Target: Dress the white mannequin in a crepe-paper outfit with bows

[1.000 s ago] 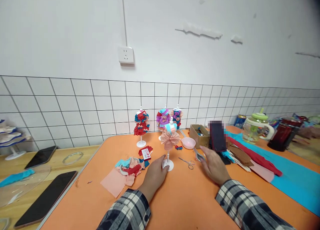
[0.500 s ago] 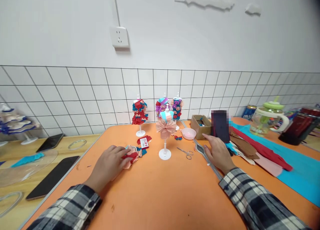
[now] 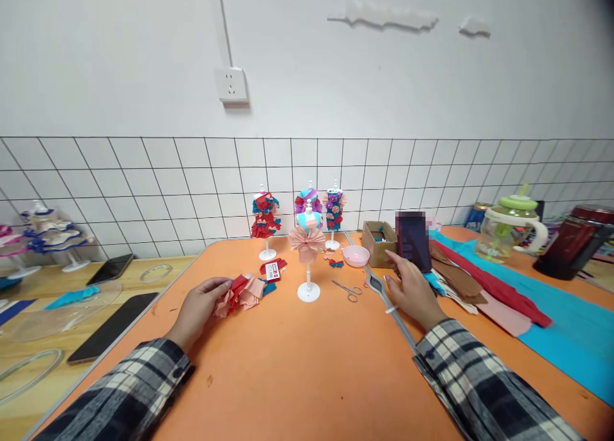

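My left hand (image 3: 199, 310) pinches the edge of a ruffled red and peach fabric piece (image 3: 244, 294) just above the orange table (image 3: 297, 377). Beside that fabric lies a red and white card (image 3: 273, 272). My right hand (image 3: 411, 293) rests with fingers apart on the table's right side, holding nothing, near a grey strip (image 3: 378, 286). Between the hands stands a small dress-form mannequin (image 3: 308, 239) in a blue top and pleated peach fabric. Small scissors (image 3: 350, 291) lie to its right.
Behind stand several dressed mannequins (image 3: 265, 225). A pink bowl (image 3: 356, 257), a cardboard box (image 3: 378, 252) and an upright phone (image 3: 414, 246) sit back right. Fabric strips (image 3: 499, 284), a green-lidded cup (image 3: 503, 233) and a dark red mug (image 3: 572, 249) are farther right.
My left hand has drawn back slightly from over the fabric and now grips its edge, with more of the piece showing. My right hand stays about where it was. The view has shifted a little.
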A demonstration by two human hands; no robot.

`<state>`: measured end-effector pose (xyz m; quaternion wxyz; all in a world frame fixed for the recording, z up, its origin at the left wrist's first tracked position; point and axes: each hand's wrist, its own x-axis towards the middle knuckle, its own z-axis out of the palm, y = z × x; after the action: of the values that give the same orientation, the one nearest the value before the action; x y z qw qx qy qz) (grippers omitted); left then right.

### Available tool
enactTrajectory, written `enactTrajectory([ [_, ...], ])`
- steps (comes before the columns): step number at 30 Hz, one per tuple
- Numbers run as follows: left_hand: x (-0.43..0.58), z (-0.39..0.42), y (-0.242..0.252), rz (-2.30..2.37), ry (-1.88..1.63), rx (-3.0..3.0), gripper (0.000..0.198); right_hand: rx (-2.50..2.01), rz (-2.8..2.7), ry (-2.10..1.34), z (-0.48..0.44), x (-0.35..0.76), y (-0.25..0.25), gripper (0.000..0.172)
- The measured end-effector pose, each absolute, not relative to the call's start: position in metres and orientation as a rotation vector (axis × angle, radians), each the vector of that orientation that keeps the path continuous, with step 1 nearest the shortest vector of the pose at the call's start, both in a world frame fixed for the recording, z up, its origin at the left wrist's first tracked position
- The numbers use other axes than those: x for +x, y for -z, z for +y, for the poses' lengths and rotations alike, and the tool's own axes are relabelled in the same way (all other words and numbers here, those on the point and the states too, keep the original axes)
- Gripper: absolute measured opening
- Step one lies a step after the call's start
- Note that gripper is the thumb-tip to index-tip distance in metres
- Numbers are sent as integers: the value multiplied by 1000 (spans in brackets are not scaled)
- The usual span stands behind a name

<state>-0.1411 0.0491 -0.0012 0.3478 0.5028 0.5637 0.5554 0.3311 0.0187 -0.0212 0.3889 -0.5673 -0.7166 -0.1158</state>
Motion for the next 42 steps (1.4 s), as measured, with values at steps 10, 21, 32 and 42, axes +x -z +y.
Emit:
enactTrajectory([
  [10,-161,57,-3,1500,-1192,1562,46,-1290,-1956,357,3,314,15,42],
  [21,-179,52,-8,1578,-422,2503,40,-969,-2085,-170,8,89,14,32],
  [32,-176,44,-7,1665,-463,2471,36,-993,-1977,-289,55,59,25,14],
  [42,-178,47,-7,1729,-459,2512,35,-831,-1792,-367,41,66,20,19],
])
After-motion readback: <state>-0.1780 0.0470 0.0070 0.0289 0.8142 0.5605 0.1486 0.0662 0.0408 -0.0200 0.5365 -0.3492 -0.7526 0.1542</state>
